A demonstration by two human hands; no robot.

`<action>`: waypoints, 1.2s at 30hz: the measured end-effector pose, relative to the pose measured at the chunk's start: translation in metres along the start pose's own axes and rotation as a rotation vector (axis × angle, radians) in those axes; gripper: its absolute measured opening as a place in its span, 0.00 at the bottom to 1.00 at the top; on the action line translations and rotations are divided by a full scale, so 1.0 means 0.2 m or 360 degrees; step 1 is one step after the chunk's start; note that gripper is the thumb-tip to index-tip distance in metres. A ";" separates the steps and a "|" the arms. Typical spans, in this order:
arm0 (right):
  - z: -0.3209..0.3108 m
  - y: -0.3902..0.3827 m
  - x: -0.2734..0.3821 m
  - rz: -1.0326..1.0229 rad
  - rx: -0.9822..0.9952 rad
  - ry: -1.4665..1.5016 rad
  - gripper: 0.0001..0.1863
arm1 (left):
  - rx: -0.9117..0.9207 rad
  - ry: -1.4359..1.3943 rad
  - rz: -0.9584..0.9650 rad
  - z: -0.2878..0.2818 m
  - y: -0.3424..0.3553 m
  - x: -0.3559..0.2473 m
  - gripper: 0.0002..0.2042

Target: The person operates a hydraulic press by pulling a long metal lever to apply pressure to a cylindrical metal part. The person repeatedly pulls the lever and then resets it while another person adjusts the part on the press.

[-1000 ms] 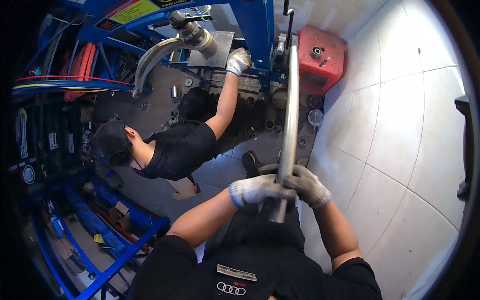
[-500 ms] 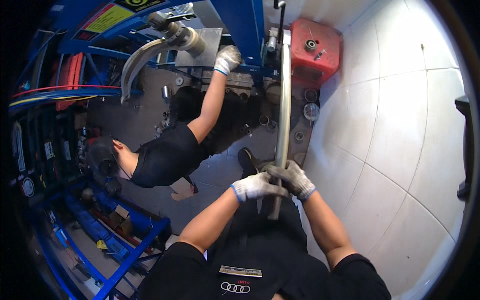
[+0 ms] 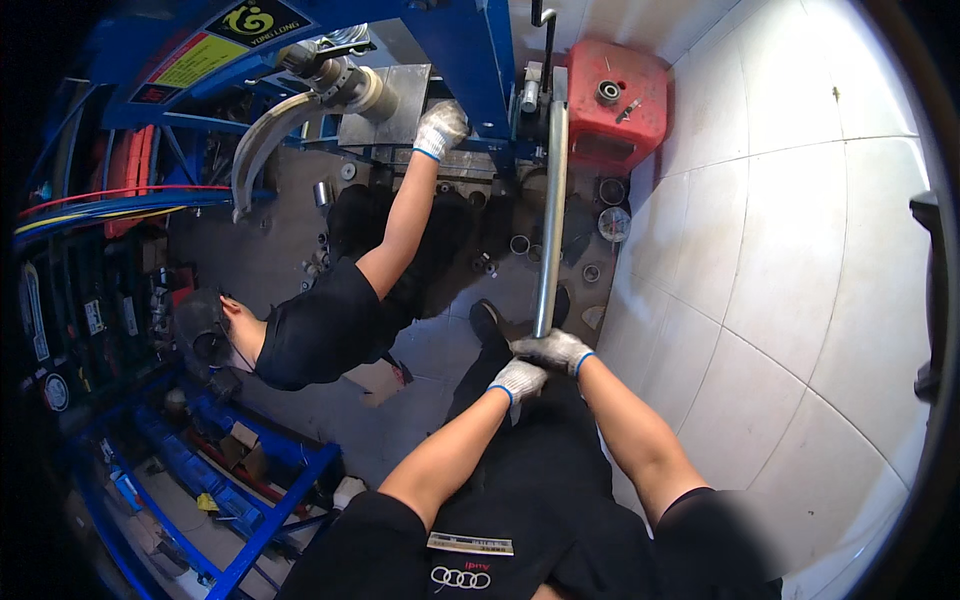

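Note:
A long, bare metal pipe runs from beside the blue press frame back toward my body. My right hand, in a greyish-white knit glove, is wrapped around its near end. Just below and to the left, my gloved left hand is closed against that same end, its fingers partly hidden by the right hand. On the press, a curved metal arm with a cylindrical hub sits beside a flat metal plate. A co-worker's gloved hand is at the plate's near right edge.
A red metal box stands beside the pipe's far end, with a bearing ring on top. The co-worker leans in from the left. Rings and small parts lie on the floor. A blue rack is at lower left; white tiled wall at right.
My hands have drawn closer together at the pipe's near end, the left one shifting below the right. The pipe's near end has moved slightly left and away from my body.

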State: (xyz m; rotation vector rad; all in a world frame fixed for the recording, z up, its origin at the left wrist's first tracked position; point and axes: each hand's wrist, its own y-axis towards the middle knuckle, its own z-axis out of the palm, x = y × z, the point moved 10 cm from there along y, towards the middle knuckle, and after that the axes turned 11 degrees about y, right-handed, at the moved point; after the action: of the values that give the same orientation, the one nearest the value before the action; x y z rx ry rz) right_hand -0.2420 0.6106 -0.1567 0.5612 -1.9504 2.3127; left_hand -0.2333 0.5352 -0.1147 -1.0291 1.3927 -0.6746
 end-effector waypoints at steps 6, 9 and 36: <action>0.06 -1.10 0.69 -0.0914 0.0826 0.0734 0.38 | 0.0491 -0.1665 0.0786 -0.30 -1.03 -0.77 0.20; 0.09 -1.23 0.68 -0.0858 0.0743 0.0970 0.34 | 0.0866 -0.1990 0.0789 -0.29 -1.15 -0.81 0.19; 0.13 -0.29 0.11 0.0044 -0.0284 0.0067 0.29 | 0.0216 -0.1065 -0.0360 0.05 -0.23 0.05 0.10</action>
State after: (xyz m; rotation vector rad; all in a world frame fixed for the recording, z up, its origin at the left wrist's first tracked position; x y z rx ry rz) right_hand -0.2399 0.5921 -0.0922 0.4686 -2.1286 2.1174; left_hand -0.2135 0.5083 -0.0805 -1.1720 0.6496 -0.5084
